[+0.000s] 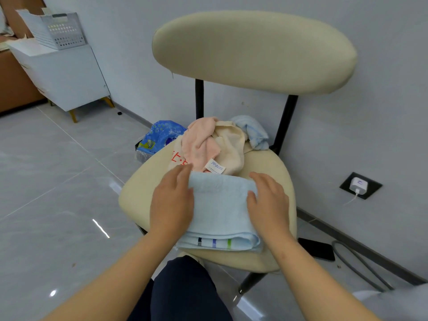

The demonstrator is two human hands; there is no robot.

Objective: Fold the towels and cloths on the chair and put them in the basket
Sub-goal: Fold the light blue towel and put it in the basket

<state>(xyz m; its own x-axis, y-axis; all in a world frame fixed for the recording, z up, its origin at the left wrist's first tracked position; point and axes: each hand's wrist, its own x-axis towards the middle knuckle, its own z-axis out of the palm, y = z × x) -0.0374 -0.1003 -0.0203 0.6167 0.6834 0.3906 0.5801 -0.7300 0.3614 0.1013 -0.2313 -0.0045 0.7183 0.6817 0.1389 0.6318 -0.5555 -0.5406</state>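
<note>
Your left hand (172, 200) and right hand (268, 200) lie flat, fingers extended, pressing either side of the folded blue towel (220, 212) at the front of the chair (268, 165) seat. Pink cloth (200, 144), cream cloth (232, 147) and pale blue cloth (254, 132) are heaped behind it. The basket (59, 31) is far left on a white cabinet (69, 72); its contents are unclear.

A cream padded chair (268, 165) is carrying everything on its round seat. A folded light-blue terry towel (220, 212) with a striped hem is lying at the front. A crumpled pink cloth (200, 144), a cream cloth (231, 147) and a pale-blue cloth (253, 132) are lying heaped just behind it.
</note>
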